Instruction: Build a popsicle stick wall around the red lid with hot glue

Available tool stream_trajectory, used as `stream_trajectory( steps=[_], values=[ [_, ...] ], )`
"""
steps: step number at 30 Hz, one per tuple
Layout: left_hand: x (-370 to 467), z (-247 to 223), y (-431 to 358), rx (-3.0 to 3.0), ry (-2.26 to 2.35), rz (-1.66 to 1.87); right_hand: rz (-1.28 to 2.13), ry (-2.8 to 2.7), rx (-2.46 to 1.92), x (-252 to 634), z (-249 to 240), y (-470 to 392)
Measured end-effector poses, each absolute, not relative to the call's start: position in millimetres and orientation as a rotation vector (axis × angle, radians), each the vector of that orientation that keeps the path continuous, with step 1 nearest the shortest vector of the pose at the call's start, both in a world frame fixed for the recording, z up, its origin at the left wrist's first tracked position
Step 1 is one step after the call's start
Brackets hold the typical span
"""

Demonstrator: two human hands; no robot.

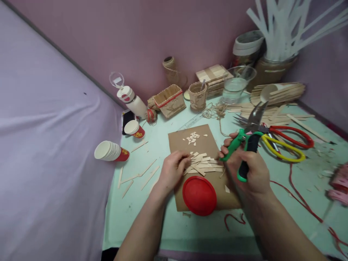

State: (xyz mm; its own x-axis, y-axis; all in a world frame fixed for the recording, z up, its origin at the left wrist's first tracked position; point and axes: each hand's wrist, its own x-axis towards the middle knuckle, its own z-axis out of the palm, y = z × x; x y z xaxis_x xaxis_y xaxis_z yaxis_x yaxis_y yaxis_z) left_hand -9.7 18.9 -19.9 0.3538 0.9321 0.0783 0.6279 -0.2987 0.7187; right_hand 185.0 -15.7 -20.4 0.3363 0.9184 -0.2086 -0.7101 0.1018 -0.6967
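Green-handled cutters (244, 139) are gripped in my right hand (251, 166), their metal jaws apart and pointing up and away. My left hand (175, 168) rests at the left end of a pile of cut wooden strips (205, 165), its fingers curled together; whatever lies between the fingertips is too small to tell. The pile lies on a brown cardboard sheet (181, 197). Small pale wood chips (193, 138) are heaped farther back on the same sheet. A round red lid (199, 195) covers part of its near half.
Paper cups (108, 151) and a white bottle (133, 103) stand left. A stick basket (170, 101), twine spool (171, 70) and water bowl (235, 87) are at the back. Red- and yellow-handled scissors (288, 145) lie right, near loose sticks (277, 112) and red cord (301, 201).
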Motion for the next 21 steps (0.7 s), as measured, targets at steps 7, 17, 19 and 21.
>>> stream_trajectory(
  steps=[7,17,19,21],
  values=[
    [-13,-15,13,1.823,1.394,0.767,1.25,-0.271,-0.836,185,-16,-16],
    [-19,-15,18,2.08,1.523,0.529,1.221,-0.182,-0.889,178,-3,-15],
    [-21,-11,17,2.103,1.551,0.531,1.216,-0.185,-0.888,177,-2,-15],
    [-23,-8,17,2.105,1.572,0.563,1.211,-0.205,-0.893,177,-2,-15]
  ],
)
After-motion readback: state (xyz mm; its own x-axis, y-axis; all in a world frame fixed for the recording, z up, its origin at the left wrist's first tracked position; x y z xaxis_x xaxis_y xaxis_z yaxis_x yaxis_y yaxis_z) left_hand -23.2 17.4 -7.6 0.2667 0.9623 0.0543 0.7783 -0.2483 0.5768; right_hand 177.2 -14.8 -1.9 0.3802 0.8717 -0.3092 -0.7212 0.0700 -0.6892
